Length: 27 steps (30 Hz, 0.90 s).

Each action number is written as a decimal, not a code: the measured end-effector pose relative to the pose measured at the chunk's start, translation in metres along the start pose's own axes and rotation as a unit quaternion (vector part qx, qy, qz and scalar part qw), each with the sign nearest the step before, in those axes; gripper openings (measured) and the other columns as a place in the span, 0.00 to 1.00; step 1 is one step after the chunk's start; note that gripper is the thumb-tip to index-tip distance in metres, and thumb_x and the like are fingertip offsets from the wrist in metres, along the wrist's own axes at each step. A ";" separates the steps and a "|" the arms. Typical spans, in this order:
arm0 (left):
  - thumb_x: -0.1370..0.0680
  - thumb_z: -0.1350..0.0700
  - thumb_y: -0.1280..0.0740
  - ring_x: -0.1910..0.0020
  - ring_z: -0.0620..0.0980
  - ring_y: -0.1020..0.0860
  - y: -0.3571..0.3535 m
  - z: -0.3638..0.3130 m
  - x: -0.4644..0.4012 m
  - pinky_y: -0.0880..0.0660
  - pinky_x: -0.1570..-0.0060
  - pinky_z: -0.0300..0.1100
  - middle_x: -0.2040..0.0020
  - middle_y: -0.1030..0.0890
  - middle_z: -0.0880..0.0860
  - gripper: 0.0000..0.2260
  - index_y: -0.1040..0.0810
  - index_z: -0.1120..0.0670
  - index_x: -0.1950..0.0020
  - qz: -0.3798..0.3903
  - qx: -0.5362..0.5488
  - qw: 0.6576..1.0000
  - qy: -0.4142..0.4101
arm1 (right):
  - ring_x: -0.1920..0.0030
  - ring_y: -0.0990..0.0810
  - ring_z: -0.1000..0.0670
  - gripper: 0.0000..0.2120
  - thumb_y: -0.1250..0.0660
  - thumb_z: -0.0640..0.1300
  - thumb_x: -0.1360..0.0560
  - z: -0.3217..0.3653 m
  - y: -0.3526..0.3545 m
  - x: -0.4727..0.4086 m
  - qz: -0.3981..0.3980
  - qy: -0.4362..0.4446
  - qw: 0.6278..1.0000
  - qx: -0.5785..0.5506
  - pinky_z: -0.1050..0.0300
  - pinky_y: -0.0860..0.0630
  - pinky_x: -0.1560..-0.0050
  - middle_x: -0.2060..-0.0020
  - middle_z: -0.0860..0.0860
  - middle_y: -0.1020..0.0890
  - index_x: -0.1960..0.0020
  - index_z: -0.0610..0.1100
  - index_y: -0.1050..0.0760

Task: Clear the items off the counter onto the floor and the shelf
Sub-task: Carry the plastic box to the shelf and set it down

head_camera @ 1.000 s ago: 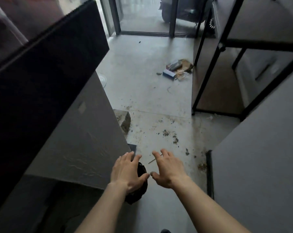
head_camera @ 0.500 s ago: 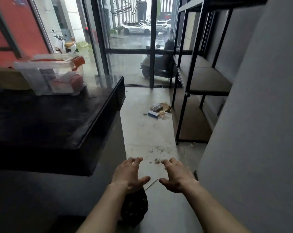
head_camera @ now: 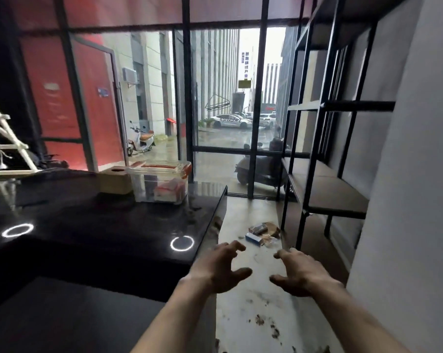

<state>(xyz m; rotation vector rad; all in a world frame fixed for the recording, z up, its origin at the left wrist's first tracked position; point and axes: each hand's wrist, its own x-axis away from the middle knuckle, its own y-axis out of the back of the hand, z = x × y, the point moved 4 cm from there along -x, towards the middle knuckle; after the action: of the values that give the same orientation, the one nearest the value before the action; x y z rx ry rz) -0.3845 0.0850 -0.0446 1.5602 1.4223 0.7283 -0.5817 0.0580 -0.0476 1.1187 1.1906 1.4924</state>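
A clear plastic box with an orange-trimmed lid stands at the far end of the glossy black counter. A brown cardboard box touches its left side. My left hand and my right hand hover side by side over the floor, just right of the counter's near corner. Both hold nothing, with fingers spread and curled. A black metal shelf unit runs along the right wall, its lower board bare.
A small pile of packets and cardboard lies on the concrete floor by the shelf's foot. Dirt specks dot the floor below my hands. A ladder leans at far left. Glass doors close the far end, with a scooter outside.
My view has lifted from the floor to the counter top and the doors. Both hands have risen, still apart and without a load. The dark object on the floor has left the frame.
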 end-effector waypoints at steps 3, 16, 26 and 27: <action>0.27 0.38 0.31 0.45 0.45 0.18 0.058 0.012 -0.006 0.22 0.42 0.46 0.42 0.16 0.43 0.20 0.24 0.41 0.37 -0.063 0.013 0.998 0.023 | 0.28 0.28 0.45 0.31 0.33 0.62 0.24 0.027 0.036 -0.019 -0.023 0.030 0.999 -0.001 0.50 0.29 0.33 0.26 0.49 0.28 0.25 0.53 0.34; 0.26 0.43 0.31 0.37 0.57 0.23 0.210 0.154 -0.033 0.24 0.38 0.55 0.28 0.29 0.55 0.28 0.34 0.44 0.28 -0.319 0.076 0.930 0.166 | 0.39 0.19 0.45 0.26 0.27 0.59 0.27 0.159 0.107 -0.138 -0.099 0.146 0.961 -0.215 0.55 0.25 0.41 0.37 0.45 0.18 0.32 0.50 0.24; 0.28 0.36 0.31 0.33 0.60 0.27 0.234 0.294 -0.132 0.29 0.37 0.50 0.27 0.30 0.61 0.37 0.35 0.50 0.24 -0.333 0.271 0.878 0.213 | 0.43 0.18 0.41 0.31 0.29 0.58 0.24 0.241 0.101 -0.267 -0.114 0.047 0.872 -0.474 0.38 0.19 0.43 0.37 0.40 0.19 0.27 0.45 0.29; 0.28 0.37 0.30 0.32 0.61 0.28 0.237 0.306 -0.144 0.29 0.35 0.52 0.27 0.30 0.61 0.36 0.35 0.50 0.24 -0.328 0.295 0.871 0.218 | 0.43 0.20 0.42 0.31 0.29 0.57 0.24 0.246 0.100 -0.280 -0.117 0.027 0.863 -0.491 0.39 0.19 0.41 0.36 0.40 0.20 0.26 0.44 0.30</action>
<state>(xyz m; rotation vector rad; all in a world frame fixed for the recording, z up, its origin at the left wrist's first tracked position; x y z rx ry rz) -0.0342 -0.1119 0.0491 1.2070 2.5213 0.2265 -0.2986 -0.1854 0.0505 0.2190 0.4146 1.6163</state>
